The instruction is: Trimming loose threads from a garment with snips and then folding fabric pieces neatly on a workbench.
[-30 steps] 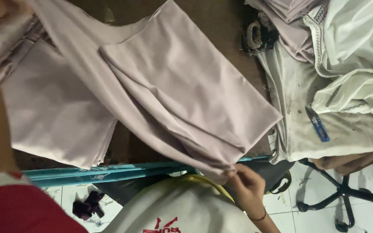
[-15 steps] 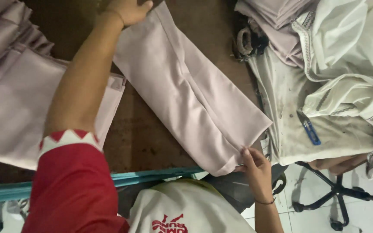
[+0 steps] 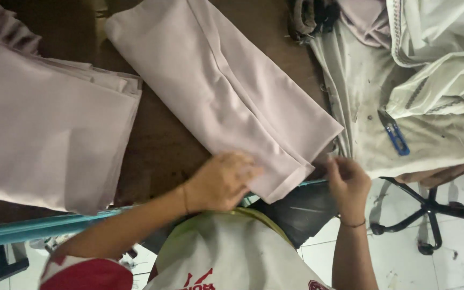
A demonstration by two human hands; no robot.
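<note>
On the dark wooden table (image 3: 162, 145), head view: the folded pale-mauve cloth (image 3: 226, 91) lies diagonally, far end toward the top edge of the frame, near end at the table's front edge

Left hand (image 3: 224, 180): palm down on the near end of the cloth, fingers together and flat, pressing, not clamped on anything
Right hand (image 3: 347, 180): at the near right corner of the cloth, fingers curled inward as if pinching; whether cloth is actually between them cannot be told

Step in hand (judged): squaring up the near end of the fold. To do it well:
- keep left palm flat as anchor so the layers don't slide
- draw the corner w/ the right hand only until the layer edges line up; the stepped edges near the left fingers show they are slightly offset
- smooth along the lengthwise crease, not across it

Edges & room:
- near end of cloth overhangs the teal front rail (image 3: 38, 225); too much pull tips it off
- left: stack of folded mauve pieces (image 3: 49, 139), close beside, separated by a strip of bare wood
- right: soiled white fabric (image 3: 361, 96) just beside the cloth corner, w/ blue thread snips (image 3: 394, 132) lying on it, well clear of the right hand
- below right: a chair base (image 3: 430, 207) on the tiled floor
</note>
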